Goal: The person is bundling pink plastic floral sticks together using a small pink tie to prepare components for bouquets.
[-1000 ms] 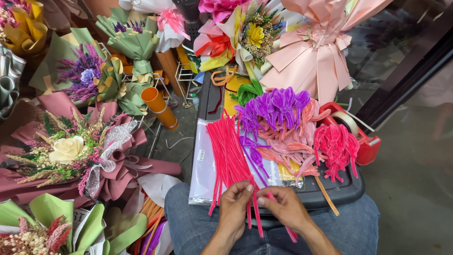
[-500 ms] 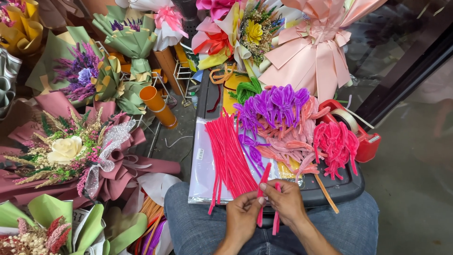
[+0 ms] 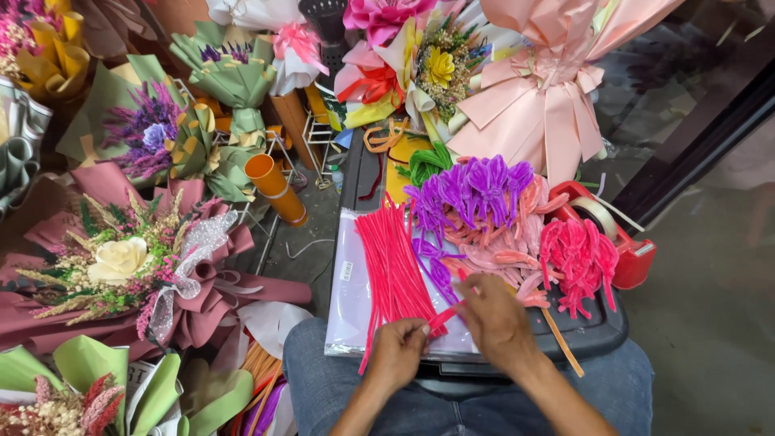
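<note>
My left hand and my right hand are close together over a black tray on my lap, and together they pinch a short bent pink pipe cleaner. Just beyond my left hand lies a bundle of straight pink pipe cleaners on a clear plastic sleeve. Past my right hand are heaps of shaped pipe cleaners: purple, pale pink and bright pink.
A red tape dispenser sits at the tray's right. Wrapped bouquets crowd the left and back: a maroon one with a cream rose, green ones, a big peach one. An orange tube stands on the floor.
My hands have shifted up and apart a little over the tray. The loose pink strands that hung below them are gone; now a single short bent piece is between my fingers.
</note>
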